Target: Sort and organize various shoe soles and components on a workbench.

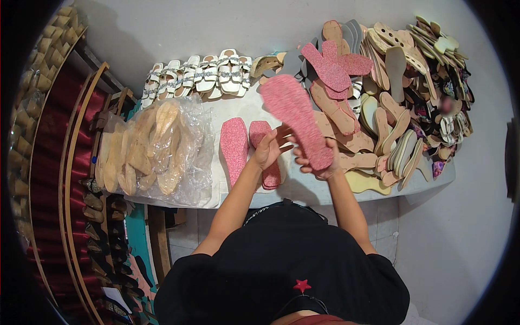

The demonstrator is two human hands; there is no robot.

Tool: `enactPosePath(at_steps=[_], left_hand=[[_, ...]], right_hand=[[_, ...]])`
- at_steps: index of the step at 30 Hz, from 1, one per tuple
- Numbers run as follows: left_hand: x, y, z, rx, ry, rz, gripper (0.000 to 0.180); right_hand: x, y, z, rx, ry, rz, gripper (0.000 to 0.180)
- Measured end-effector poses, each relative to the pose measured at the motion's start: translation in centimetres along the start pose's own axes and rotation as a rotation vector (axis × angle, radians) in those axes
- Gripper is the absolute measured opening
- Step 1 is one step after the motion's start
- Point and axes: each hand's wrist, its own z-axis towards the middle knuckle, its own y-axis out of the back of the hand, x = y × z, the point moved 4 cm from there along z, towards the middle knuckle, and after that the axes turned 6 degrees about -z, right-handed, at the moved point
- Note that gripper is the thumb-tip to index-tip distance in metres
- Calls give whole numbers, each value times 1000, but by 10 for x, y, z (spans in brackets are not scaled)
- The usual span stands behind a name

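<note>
My right hand (328,167) grips the narrow heel end of a pink mottled shoe insole (290,103), holding it tilted above the table. My left hand (270,148) is open beside it, fingers apart and pointing at the insole's edge, with nothing seen in the palm. Whether its fingertips touch the insole cannot be made out. Below lie a pink patterned insole (234,149) and, partly covered by my left hand, a small stack of similar pink insoles (271,179).
White strapped sandals (207,76) line the back of the table. A clear plastic bag of wooden-looking shoe forms (162,135) sits at left. Pink insoles (330,70) lie on a heap of soles (392,116) at right. Shelves of shoe forms (46,59) stand far left.
</note>
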Motion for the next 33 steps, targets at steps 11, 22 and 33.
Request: enactPosePath(at_steps=[11,22,33], left_hand=[[-22,15,-10,-163,-98,94,85],[-15,55,-22,-747,-473,777,84],[-23,21,-34,-781,-353,1044,70]], right_hand=[[-37,31,24,-525,-37,-777,49],[-35,-28,35,-625,96,-1759,69],[-35,-21,38,-514,-39,-1584,58]])
